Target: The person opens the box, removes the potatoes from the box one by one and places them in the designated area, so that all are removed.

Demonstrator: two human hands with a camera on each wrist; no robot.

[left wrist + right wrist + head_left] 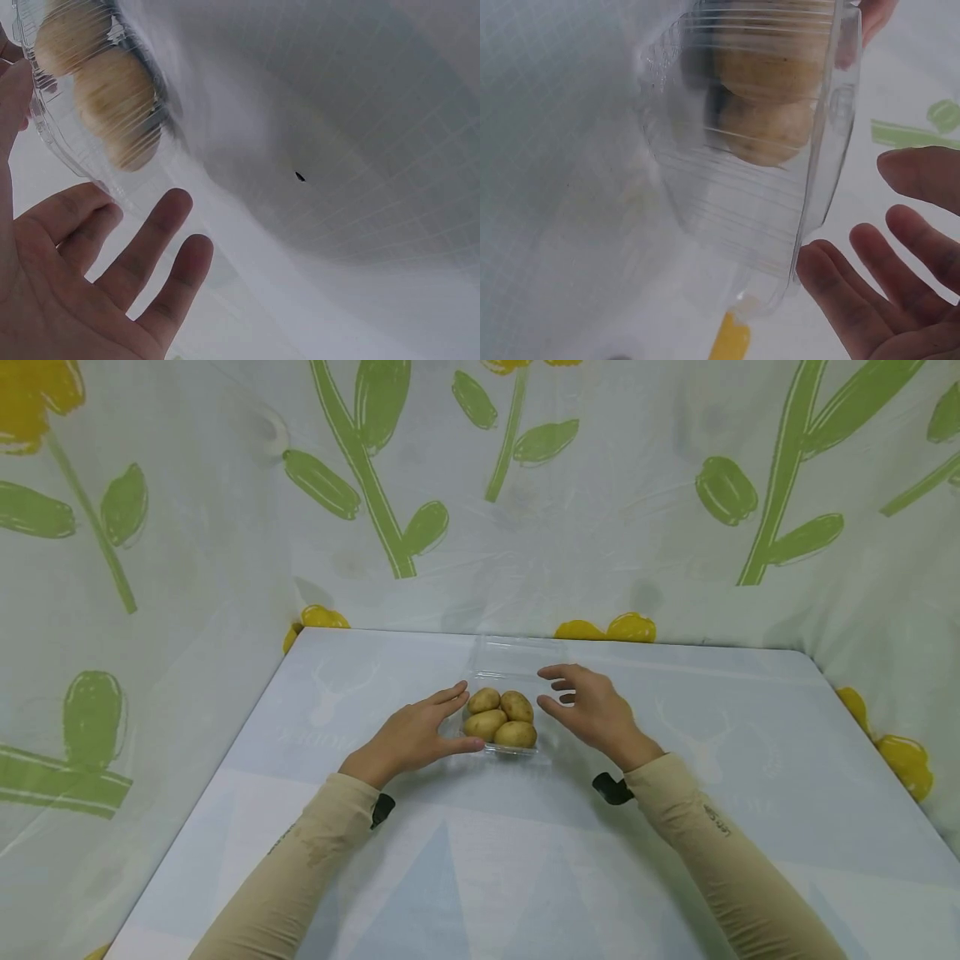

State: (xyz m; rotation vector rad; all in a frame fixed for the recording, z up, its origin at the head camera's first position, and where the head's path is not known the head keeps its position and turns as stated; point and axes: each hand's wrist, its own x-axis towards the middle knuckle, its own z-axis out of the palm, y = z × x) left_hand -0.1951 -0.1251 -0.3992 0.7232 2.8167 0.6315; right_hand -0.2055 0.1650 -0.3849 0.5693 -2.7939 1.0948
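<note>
A clear plastic clamshell box [512, 749] stands on the table with several yellow potatoes [486, 725] inside. Its see-through lid [517, 656] is hinged back on the far side. My left hand [416, 735] lies along the box's left side, thumb near the front corner and fingers spread, fingertips right at the rim in the left wrist view. To the right of the potatoes, my right hand [596, 710] hovers with relaxed, slightly bent fingers and nothing in it. In the right wrist view, a fingertip overlaps the edge of the box [735, 210].
The white table [480, 860] carries pale blue triangle and deer prints. A curtain [600, 527] with green stems and yellow flowers hangs behind and at both sides. Dark wrist devices [612, 788] stick out below both beige sleeves [720, 843].
</note>
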